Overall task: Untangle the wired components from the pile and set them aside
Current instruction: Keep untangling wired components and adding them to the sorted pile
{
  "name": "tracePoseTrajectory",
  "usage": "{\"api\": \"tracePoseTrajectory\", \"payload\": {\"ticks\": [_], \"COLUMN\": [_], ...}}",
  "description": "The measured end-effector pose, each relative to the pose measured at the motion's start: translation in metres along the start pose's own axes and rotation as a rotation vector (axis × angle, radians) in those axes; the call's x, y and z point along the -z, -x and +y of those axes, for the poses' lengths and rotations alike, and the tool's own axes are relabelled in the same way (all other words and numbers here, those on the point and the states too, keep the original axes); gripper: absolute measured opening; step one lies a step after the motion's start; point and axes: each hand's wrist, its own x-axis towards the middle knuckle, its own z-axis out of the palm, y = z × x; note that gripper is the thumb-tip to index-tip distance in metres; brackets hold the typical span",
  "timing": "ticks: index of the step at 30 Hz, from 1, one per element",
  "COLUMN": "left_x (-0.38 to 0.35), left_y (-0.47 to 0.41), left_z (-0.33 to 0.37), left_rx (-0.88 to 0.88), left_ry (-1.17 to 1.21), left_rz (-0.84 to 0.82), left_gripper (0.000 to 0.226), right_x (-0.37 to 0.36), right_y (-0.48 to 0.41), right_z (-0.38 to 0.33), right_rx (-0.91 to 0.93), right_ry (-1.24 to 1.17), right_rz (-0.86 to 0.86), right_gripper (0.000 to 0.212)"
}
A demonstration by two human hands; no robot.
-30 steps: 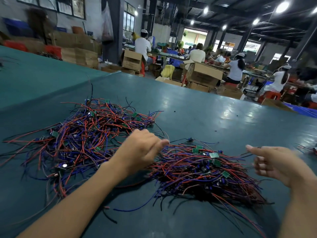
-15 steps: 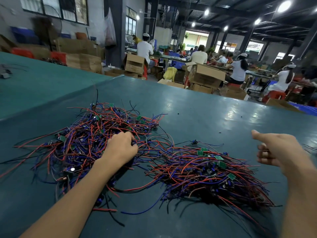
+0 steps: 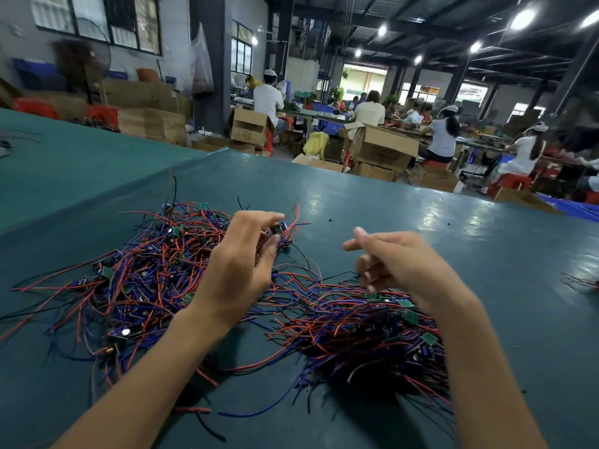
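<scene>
A tangled pile [image 3: 139, 280] of red, blue and black wires with small green boards lies on the left of the green table [image 3: 421, 222]. A second heap of the same wired components [image 3: 363, 332] lies on the right. My left hand [image 3: 240, 267] is raised over the left pile's far edge and pinches a small dark wired component [image 3: 279, 229] between thumb and fingers, its red wires trailing up and down. My right hand [image 3: 398, 264] hovers above the right heap with fingers loosely curled and the index finger pointing left, holding nothing.
A few loose wires [image 3: 580, 281] lie at the table's right edge. Beyond the table's far edge stand cardboard boxes [image 3: 379, 150], red stools and several seated workers at benches. A second green table [image 3: 64, 163] adjoins on the left.
My left hand has come up out of the left pile with one wired component pinched in it. My right hand has moved left, toward the left hand.
</scene>
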Motion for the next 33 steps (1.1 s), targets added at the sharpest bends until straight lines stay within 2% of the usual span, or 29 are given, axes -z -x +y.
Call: {"api": "tracePoseTrajectory", "payload": {"ticks": [3, 5, 8, 10, 12, 17, 23, 27, 30, 33], "left_x": [-0.006, -0.013, -0.023, -0.025, -0.025, -0.025, -0.013, -0.018, -0.021, -0.016], "left_y": [0.003, 0.007, 0.012, 0.015, 0.014, 0.012, 0.006, 0.009, 0.012, 0.006], "left_z": [0.006, 0.012, 0.016, 0.015, 0.014, 0.014, 0.002, 0.007, 0.009, 0.005], "left_rx": [-0.086, -0.049, 0.096, 0.147, 0.147, 0.068, 0.046, 0.028, 0.123, 0.413], "left_ry": [0.186, 0.337, 0.395, 0.298, 0.221, 0.081, 0.026, 0.038, 0.069, 0.262], "left_rz": [0.026, 0.009, -0.039, -0.072, -0.071, -0.072, -0.089, -0.163, -0.236, -0.304], "left_gripper": [0.022, 0.018, 0.02, 0.031, 0.04, 0.026, 0.019, 0.019, 0.025, 0.022], "right_x": [-0.028, -0.04, -0.051, -0.054, -0.057, -0.063, -0.02, 0.001, -0.003, -0.004], "right_y": [-0.008, -0.011, -0.014, -0.016, -0.019, -0.017, -0.013, -0.009, -0.01, -0.011], "right_z": [0.003, 0.006, 0.011, 0.014, 0.017, 0.02, 0.008, 0.008, 0.008, 0.004], "right_rx": [-0.064, -0.106, -0.089, -0.037, -0.009, 0.03, 0.069, 0.08, 0.149, 0.202], "right_ry": [-0.104, -0.174, -0.342, -0.406, -0.404, -0.32, -0.475, -0.526, -0.595, -0.678], "right_rz": [-0.121, -0.188, -0.275, -0.233, -0.141, 0.021, 0.272, 0.314, 0.274, 0.187], "right_gripper": [0.056, 0.062, 0.042, 0.028, 0.024, 0.026, 0.02, 0.02, 0.019, 0.018]}}
